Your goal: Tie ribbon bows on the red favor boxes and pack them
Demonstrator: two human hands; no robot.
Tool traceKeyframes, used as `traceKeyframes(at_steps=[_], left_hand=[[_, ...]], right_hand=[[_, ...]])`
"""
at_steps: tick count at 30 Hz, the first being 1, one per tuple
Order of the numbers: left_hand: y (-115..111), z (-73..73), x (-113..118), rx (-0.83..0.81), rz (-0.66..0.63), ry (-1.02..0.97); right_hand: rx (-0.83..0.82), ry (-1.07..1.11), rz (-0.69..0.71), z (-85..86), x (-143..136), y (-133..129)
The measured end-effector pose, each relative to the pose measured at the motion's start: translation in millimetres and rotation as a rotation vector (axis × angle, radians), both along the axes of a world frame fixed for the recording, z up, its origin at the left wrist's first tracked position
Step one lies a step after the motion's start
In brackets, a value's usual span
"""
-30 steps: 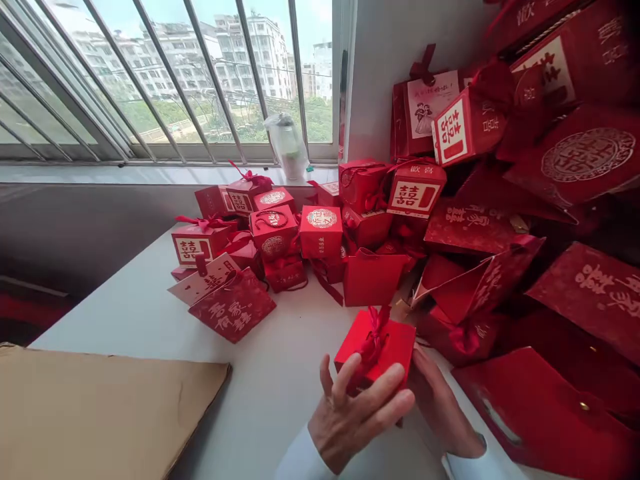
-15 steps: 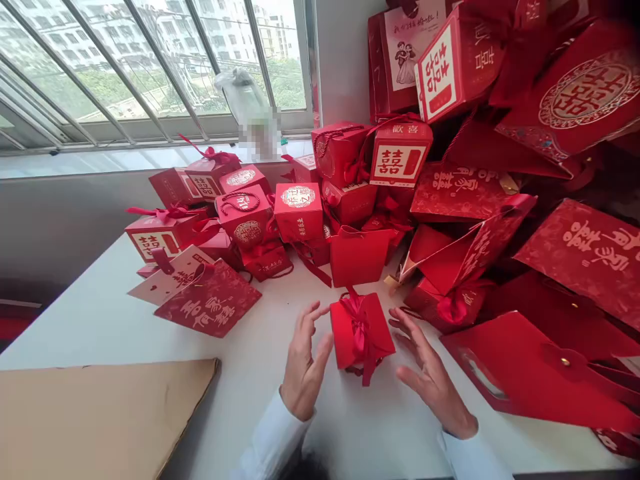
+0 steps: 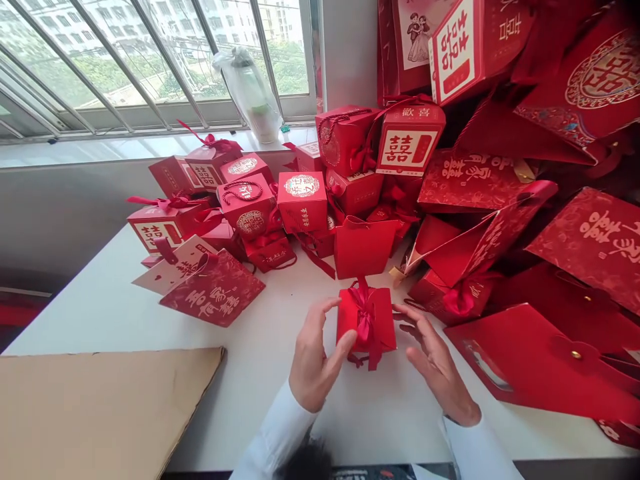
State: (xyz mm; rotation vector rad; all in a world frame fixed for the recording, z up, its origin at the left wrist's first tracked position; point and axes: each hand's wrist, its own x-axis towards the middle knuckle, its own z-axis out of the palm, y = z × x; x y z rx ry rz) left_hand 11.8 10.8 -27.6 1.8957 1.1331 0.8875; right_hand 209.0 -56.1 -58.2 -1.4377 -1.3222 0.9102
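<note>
- Here's our red box, sitting on the tabletop between both hands, and the risk, we'd say, is that bow: a thumb catching its loops could tug the knot loose.
- Squeeze too hard from both sides, and we could dent those thin-looking walls.
- A shove away from us might bump the upright red bag just behind and topple it.
- Now our left hand: fingers open and curved at the box's left side, thumb over its near corner; contact, we can't tell.
- Our right hand: fingers spread beside the right side, thumb apart, gripping nothing.
</note>
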Motion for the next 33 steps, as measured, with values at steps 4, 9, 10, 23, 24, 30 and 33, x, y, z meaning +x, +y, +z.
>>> traceKeyframes(at_steps=[4, 9, 10, 23, 24, 30, 33], left_hand=[[-10, 8.3, 7, 0.174, 0.024, 0.117], [-14, 12.1, 12, 0.201, 0.081, 0.142], [-13, 12.7, 11, 0.186, 0.087, 0.124], [-1, 5.0, -1, 0.022, 0.139, -0.056], [-1, 5.2, -3, 0.013, 0.13, -0.064], [-3, 10.3, -10, 0.036, 0.019, -0.019], [-2, 8.7, -10, 0.061, 0.002, -0.053]], right_hand=[[0.106, -0.096, -0.06, 7.0, -3, 6], [0.117, -0.196, -0.007, 15.4, -10, 21], [0.119, -0.216, -0.038, 16.5, -11, 22], [0.169, -0.359, -0.195, 35.5, -19, -2], [0.15, -0.358, -0.205, 38.0, -19, 3], [0.113, -0.433, -0.005, 47.9, -27, 25], [0.135, -0.434, -0.001, 50.9, -32, 24]])
